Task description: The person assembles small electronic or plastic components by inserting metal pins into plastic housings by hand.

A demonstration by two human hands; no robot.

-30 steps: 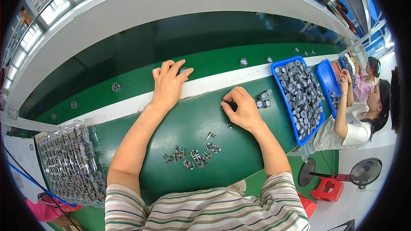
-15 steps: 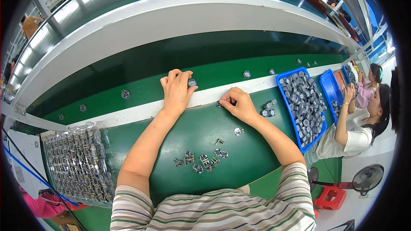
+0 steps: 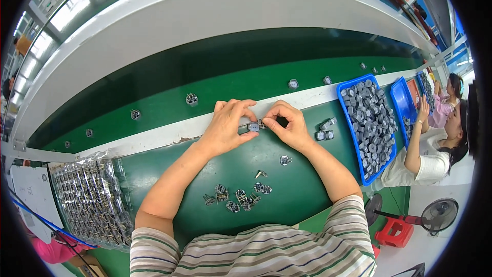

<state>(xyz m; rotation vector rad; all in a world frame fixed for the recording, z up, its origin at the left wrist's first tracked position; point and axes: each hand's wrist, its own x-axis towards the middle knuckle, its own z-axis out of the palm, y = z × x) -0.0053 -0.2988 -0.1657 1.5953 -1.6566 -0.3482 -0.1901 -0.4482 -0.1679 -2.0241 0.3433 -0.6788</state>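
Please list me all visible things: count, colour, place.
Trays: at least two, blue, right
Housings: many, grey, mostly in a tray
Loose boards: several, dark, table
Packed boards: many, dark, left
Table: one, green, centre
Belt: one, green, beyond table
Belt parts: about nine, dark/grey, belt
Fan: one, dark, lower right
Stool: one, red, beside fan
Co-workers: at least two, pale tops, right
Left hand: one, bare, holding grey housing
Right hand: one, bare, holding dark board

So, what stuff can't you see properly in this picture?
All in the head view:
- Most of the small part: the right hand covers it.
- The grey cap's underside: turned away, in the left hand.
- The blue tray's floor: piled caps hide it.
- Details of the leftmost belt piece: too small.
- The striped shirt's bottom: cut off by the lower edge.
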